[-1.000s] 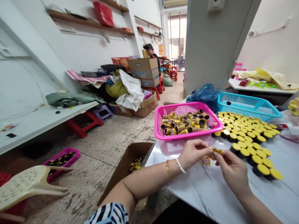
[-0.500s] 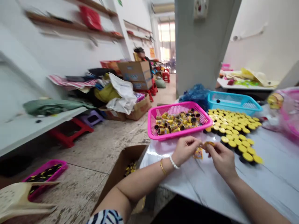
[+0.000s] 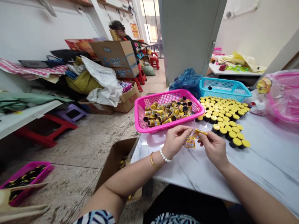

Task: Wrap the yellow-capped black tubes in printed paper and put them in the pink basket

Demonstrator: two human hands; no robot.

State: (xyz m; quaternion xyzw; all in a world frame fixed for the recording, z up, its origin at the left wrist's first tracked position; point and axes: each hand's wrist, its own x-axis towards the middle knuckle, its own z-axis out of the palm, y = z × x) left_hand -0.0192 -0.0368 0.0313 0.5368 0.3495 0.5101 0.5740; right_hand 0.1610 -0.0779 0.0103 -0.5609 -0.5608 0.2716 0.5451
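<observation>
Over the front of the table, my right hand [image 3: 215,148] pinches a small yellow printed label [image 3: 198,133] between thumb and fingers. Close beside it, my left hand [image 3: 177,140] is closed in a pinch; a thin pale edge shows near its fingertips, too small to name. A second yellow printed label [image 3: 190,142] lies just below the fingers, apparently on the table. Behind my hands stands a pink basket [image 3: 138,123] of small labelled tubs [image 3: 163,118] lying jumbled. Right of it, many black tubs with yellow lids [image 3: 230,123] stand upright in close rows.
A blue basket [image 3: 247,93] and blue plastic bag [image 3: 186,81] sit at the back of the marble-patterned table [image 3: 263,168]. At the right is a pink basket in clear plastic [image 3: 283,96]. An open carton [image 3: 109,158] stands left of the table. Another person [image 3: 118,29] sits behind boxes.
The view has swung right and down, so things sit further left. My fingertips have parted slightly, and the label in my right hand shows more fully.
</observation>
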